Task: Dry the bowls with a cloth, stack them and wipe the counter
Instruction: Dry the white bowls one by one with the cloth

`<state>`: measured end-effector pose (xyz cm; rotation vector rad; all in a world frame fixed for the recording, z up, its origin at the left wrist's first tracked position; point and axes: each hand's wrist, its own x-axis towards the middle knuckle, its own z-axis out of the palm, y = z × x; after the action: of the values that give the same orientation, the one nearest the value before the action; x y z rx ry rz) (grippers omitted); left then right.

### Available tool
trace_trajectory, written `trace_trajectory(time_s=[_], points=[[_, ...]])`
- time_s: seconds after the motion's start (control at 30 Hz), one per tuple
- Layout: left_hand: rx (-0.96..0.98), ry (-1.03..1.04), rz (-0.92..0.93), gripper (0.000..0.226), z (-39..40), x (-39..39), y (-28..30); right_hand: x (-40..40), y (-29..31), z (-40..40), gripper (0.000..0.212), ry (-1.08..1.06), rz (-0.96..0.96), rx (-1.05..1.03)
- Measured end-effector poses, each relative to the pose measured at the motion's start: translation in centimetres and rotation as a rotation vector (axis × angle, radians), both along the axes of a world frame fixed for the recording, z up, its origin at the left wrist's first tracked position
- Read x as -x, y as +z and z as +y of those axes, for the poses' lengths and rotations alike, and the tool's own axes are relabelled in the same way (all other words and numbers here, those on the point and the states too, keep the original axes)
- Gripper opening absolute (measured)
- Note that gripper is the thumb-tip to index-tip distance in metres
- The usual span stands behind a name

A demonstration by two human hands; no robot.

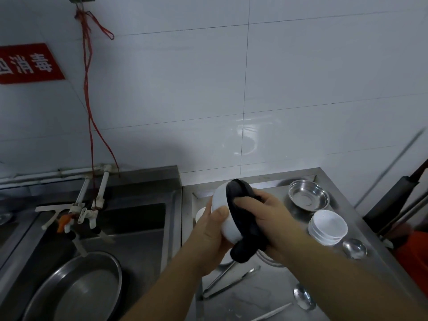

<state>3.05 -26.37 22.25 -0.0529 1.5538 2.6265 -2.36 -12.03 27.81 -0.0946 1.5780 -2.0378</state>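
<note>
White and tilted, a bowl (pixel 222 212) is being cupped by the left hand (pixel 212 230) while the right hand (pixel 261 216) is gripping a dark cloth (pixel 243 218) over its rim: drying underway. Stacking probably follows, on the white bowls (pixel 327 228) just right of the hands.

Sink (pixel 129 228) lies left of the counter (pixel 266 297); stacked bowls (pixel 327 227) sit at its right.

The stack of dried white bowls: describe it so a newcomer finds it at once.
On the steel counter right of the sink, look toward its right edge. The white bowl stack sits between a steel dish behind and a small steel cup in front; only it is white.
</note>
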Motion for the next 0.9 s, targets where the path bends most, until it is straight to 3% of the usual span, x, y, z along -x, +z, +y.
trace_trajectory(time_s=[0.13, 0.2, 0.27, 0.37, 0.47, 0.6, 0.67, 0.77, 0.83, 0.9], points=[[-0.017, 0.040, -0.058, 0.108, 0.3, -0.1, 0.3, 0.3, -0.2, -0.6, 0.017, -0.033, 0.624, -0.486], [-0.007, 0.061, -0.082, 0.114, -0.2, -0.1, 0.4, 1.2, -0.3, -0.2, 0.027, 0.203, 1.071, -0.834], [0.032, 0.076, -0.095, 0.117, -0.8, 0.0, 0.6, 1.9, 0.3, -0.2, 0.031, 0.418, 1.266, -1.071], [0.116, 0.064, -0.085, 0.118, -1.2, 0.1, 0.8, 2.3, 1.8, -0.4, 0.022, 0.521, 1.108, -1.076], [0.153, -0.006, -0.020, 0.105, -1.1, -0.1, 0.8, 3.3, 3.1, 0.0, 0.034, 0.624, 0.743, -0.960], [0.097, -0.126, 0.061, 0.096, -0.1, -1.0, 1.1, 2.9, 2.9, 1.5, 0.035, 0.556, 0.093, -0.461], [-0.003, -0.160, 0.081, 0.092, 0.5, -1.3, 1.1, 2.1, 2.0, 1.7, 0.030, 0.441, -0.061, -0.178], [-0.069, -0.058, -0.016, 0.107, 1.2, -1.3, 1.5, 1.3, 0.4, 1.1, 0.024, 0.273, 0.131, -0.151], [-0.015, 0.024, -0.064, 0.120, 1.7, -1.1, 1.4, 1.2, -0.3, 0.8, 0.024, 0.136, 0.438, -0.346], [0.027, 0.101, -0.110, 0.131, 2.1, -0.9, 1.3, 1.3, -0.7, 1.1, 0.025, 0.130, 0.755, -0.580]])
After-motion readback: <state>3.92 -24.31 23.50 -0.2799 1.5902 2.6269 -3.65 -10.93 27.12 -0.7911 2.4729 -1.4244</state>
